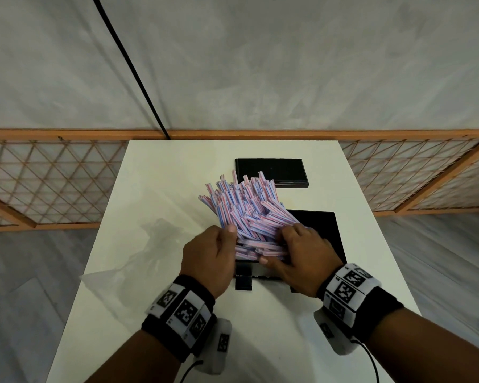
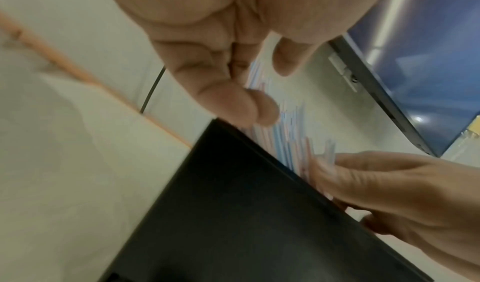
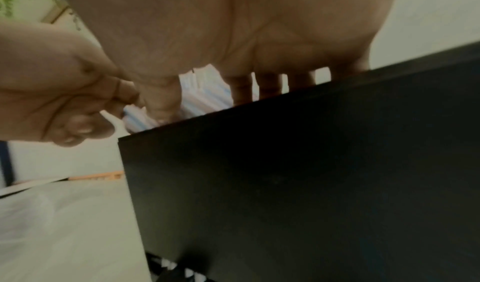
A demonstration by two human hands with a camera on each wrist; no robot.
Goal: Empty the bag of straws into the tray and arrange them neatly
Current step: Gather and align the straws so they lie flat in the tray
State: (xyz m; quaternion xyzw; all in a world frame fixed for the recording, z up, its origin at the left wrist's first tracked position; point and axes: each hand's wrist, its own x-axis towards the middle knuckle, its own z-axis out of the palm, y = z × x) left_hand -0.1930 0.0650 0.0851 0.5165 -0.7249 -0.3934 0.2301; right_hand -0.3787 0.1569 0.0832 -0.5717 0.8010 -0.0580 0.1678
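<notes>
Both hands on the straws: left hand curled round the bundle's left flank, thumb up against it; right hand curled over the right flank, fingers buried in the pile. Straws pink, blue and white striped, fanned out and messy, near ends gathered between the hands, far ends splayed away from the person. Bundle sits over the black tray, spilling past its far-left edge; tray's right part bare. Second black tray beyond the straws, its near edge overlapped by their tips. Clear plastic bag flat on the white surface, left of the straws. Wrist views blurred.
</notes>
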